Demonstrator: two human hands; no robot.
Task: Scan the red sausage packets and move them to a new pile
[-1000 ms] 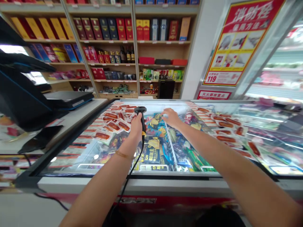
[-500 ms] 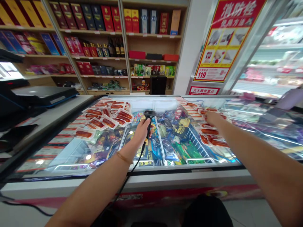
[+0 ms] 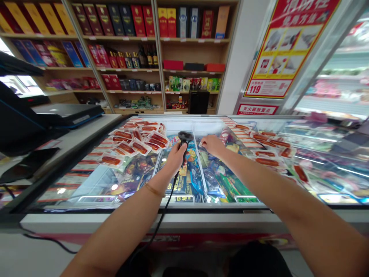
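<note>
My left hand (image 3: 176, 157) is wrapped round the handle of a black barcode scanner (image 3: 185, 136), held above the freezer's glass top. Its cord runs down past my wrist. My right hand (image 3: 212, 145) hovers just right of the scanner with its fingers curled together; a small pale edge shows at the fingertips, but what it belongs to is hidden. To the left, a pile of vacuum-packed sausages (image 3: 138, 145) lies on the glass. More sausage packs (image 3: 266, 161) are spread over the glass on the right, some near my right forearm.
Beneath the glass of the chest freezer (image 3: 86, 218), wire baskets hold bagged frozen goods (image 3: 213, 181). A counter with a flat black device (image 3: 69, 114) stands at the left. Shelves (image 3: 123, 38) with boxes and bottles line the back; a red fire-hydrant poster (image 3: 288, 50) hangs at the right.
My right hand has moved left from the right-hand sausage packs to beside the scanner. Several of those packs show more fully now. My left hand keeps its hold on the scanner.
</note>
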